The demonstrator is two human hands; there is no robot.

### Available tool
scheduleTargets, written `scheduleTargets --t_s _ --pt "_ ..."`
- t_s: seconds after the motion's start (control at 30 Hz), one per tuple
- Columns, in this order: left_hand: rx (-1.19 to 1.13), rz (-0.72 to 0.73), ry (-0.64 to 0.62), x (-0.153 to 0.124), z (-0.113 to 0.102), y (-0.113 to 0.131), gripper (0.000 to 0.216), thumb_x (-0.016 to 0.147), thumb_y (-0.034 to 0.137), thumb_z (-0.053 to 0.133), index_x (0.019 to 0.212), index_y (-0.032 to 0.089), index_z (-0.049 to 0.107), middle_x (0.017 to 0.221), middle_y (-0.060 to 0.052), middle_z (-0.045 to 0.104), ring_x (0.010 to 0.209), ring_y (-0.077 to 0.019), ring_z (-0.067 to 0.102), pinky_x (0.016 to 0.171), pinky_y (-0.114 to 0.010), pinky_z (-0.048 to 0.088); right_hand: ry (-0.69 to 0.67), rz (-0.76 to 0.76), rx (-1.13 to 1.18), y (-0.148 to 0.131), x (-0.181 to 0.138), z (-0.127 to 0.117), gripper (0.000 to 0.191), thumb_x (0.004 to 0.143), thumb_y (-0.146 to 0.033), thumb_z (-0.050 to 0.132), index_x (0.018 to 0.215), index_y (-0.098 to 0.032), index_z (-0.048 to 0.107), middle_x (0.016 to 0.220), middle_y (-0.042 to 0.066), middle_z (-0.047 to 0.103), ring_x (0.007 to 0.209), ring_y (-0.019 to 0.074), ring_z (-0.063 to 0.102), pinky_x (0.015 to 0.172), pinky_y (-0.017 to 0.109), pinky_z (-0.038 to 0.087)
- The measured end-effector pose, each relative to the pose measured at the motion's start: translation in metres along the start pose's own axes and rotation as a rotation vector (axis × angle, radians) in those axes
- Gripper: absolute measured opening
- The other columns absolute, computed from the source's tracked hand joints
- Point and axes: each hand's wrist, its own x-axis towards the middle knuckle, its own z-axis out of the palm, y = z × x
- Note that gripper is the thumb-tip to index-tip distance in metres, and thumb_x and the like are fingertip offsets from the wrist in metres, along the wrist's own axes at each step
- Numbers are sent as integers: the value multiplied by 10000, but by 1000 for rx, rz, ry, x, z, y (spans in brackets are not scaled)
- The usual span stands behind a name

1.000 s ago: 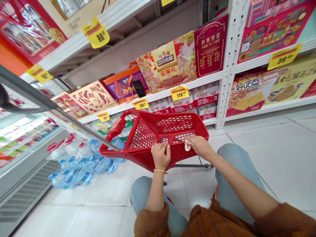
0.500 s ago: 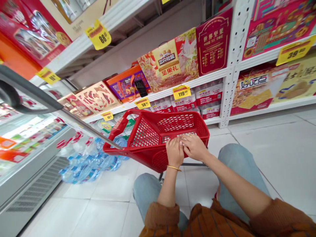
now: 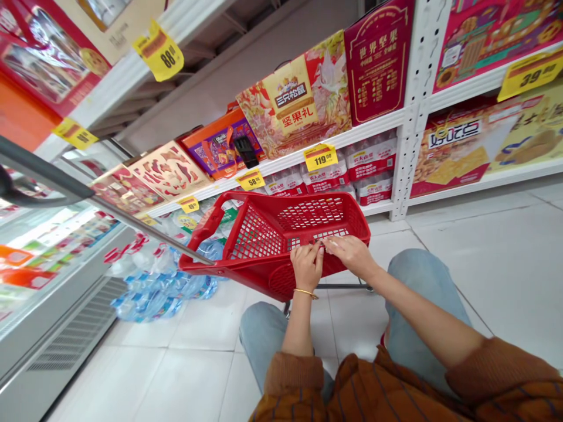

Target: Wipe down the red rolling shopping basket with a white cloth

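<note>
A red shopping basket (image 3: 259,280) with perforated walls rests on a wheeled metal frame in front of my knees. My left hand (image 3: 307,265) is at its near rim, fingers curled and the wrist wearing a thin gold bangle. Close beside it on the right, my right hand (image 3: 353,255) has its fingers bent, with the fingertips meeting those of the left over the rim. Something small and dark shows between the fingertips, too small to name. The basket floor visible beyond my hands is red mesh.
White shelves with gift boxes (image 3: 294,97) and yellow price tags (image 3: 321,157) stand ahead. Shrink-wrapped bottles (image 3: 373,161) fill the bottom level. Blue-tinted water bottles (image 3: 153,296) lie on the floor left, beside a chiller cabinet (image 3: 74,328). A grey cart handle (image 3: 44,167) slants in at left.
My fingertips have drawn slightly apart, and a small dark spot now shows between them. The right hand's fingers have lifted and bent more. The view has shifted slightly.
</note>
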Motion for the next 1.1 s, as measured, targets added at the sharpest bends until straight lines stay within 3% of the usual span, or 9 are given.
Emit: scheduleTargets --t_s 0.13,0.37,0.73,1.1 --pt "-9 -24 32 2 1 0 213 932 334 522 956 239 711 837 -24 705 811 -159 596 822 -344 347 8 39 35 9 -7 -5 230 939 -217 522 1133 -177 638 1036 78 708 875 184 620 764 307 441" --pt "-5 -47 62 1 4 1 202 926 341 533 909 246 710 818 -16 701 792 -165 582 822 -350 336 -39 123 94 27 -22 -12 222 941 -202 496 1105 -175 644 1030 97 703 925 196 627 802 323 470" --pt "6 -57 57 0 3 2 188 923 285 520 919 231 700 840 -27 705 803 -182 569 850 -366 331 -125 96 86 -14 9 0 307 915 -192 536 1210 -129 590 1156 132 659 918 225 614 784 355 473" --pt "-2 -78 38 2 -1 2 237 928 366 511 866 249 707 810 -20 705 798 -171 590 842 -363 340 -77 71 130 8 -9 -3 255 944 -226 495 1162 -176 617 1068 103 692 909 192 616 775 319 441"
